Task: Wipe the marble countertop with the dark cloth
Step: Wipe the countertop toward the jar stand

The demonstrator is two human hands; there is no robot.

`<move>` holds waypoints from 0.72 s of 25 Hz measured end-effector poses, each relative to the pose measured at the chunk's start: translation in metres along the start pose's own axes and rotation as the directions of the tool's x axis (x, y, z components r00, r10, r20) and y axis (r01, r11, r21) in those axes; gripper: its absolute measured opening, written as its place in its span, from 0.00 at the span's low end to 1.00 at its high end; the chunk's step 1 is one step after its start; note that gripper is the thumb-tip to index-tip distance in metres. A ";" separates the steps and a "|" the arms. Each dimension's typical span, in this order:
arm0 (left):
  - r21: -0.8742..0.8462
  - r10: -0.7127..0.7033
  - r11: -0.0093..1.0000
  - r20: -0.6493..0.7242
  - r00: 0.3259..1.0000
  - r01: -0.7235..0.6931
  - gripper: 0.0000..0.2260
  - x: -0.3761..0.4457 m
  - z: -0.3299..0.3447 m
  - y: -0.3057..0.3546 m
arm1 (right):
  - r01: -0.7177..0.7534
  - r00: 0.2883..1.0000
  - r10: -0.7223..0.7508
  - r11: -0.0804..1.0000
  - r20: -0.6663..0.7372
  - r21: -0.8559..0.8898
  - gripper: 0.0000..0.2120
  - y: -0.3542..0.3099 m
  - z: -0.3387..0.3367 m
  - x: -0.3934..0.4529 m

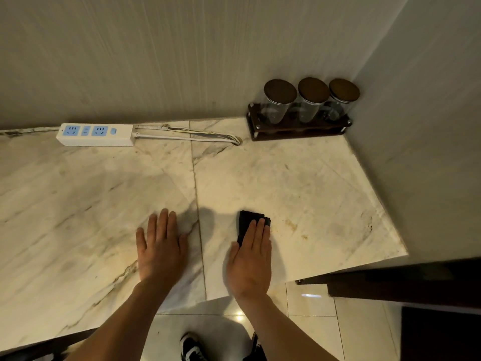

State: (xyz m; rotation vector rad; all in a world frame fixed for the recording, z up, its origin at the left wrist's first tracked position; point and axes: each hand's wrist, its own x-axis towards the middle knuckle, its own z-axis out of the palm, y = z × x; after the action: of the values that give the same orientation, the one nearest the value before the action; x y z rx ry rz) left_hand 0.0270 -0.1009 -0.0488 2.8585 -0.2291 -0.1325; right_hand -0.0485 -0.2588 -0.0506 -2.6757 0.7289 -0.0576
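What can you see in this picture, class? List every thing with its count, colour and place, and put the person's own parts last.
countertop: one, pale veined marble, filling the middle
cloth: one, dark, folded, under the right fingers
power strip: one, white with blue sockets, back left by the wall
cables: a few, white, from the strip to the right
jars: three, clear with brown lids, back right corner
rack: one, dark wood, holding the jars
shoes: two, black and white, on the tiled floor
left hand: flat on bare marble
right hand: flat on the cloth
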 end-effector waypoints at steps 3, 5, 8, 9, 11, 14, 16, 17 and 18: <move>-0.034 -0.018 0.999 -0.037 0.999 0.017 0.23 -0.002 -0.003 0.015 | 0.143 0.990 -0.141 0.988 0.026 -0.063 0.28 0.020 -0.008 -0.007; -0.063 -0.016 0.998 -0.048 0.999 0.013 0.22 -0.008 -0.001 0.034 | 0.260 0.965 -0.256 0.962 0.064 -0.080 0.28 0.035 -0.017 -0.007; -0.103 0.001 0.995 -0.045 0.999 -0.006 0.23 -0.014 0.009 0.065 | 0.446 0.892 -0.434 0.891 0.128 -0.086 0.27 0.059 -0.030 -0.001; -0.109 -0.003 0.994 -0.038 0.999 -0.001 0.23 -0.015 0.013 0.073 | 0.505 0.858 -0.490 0.859 0.154 -0.082 0.27 0.067 -0.035 0.003; -0.117 -0.014 0.993 -0.028 0.999 0.011 0.24 -0.014 0.019 0.084 | 0.620 0.774 -0.593 0.780 0.219 -0.079 0.27 0.083 -0.044 0.013; -0.123 -0.024 0.992 -0.032 0.999 0.020 0.24 -0.013 0.026 0.093 | 0.748 0.649 -0.689 0.655 0.323 -0.108 0.27 0.100 -0.056 0.034; -0.098 -0.042 0.994 -0.028 0.999 0.039 0.23 -0.013 0.029 0.095 | 0.789 0.589 -0.712 0.608 0.382 -0.083 0.27 0.106 -0.059 0.047; -0.080 -0.053 0.996 -0.026 0.998 0.050 0.23 -0.012 0.030 0.095 | 0.803 0.565 -0.720 0.593 0.402 -0.067 0.27 0.107 -0.059 0.052; -0.061 -0.060 0.996 -0.025 0.998 0.058 0.24 -0.012 0.031 0.096 | 0.814 0.548 -0.728 0.577 0.413 -0.063 0.28 0.108 -0.059 0.057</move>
State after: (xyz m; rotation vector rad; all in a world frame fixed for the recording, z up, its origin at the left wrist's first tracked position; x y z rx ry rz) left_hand -0.0021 -0.1978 -0.0516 2.8064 -0.1332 -0.1106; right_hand -0.0595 -0.3931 -0.0378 -2.8964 -0.6716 0.2947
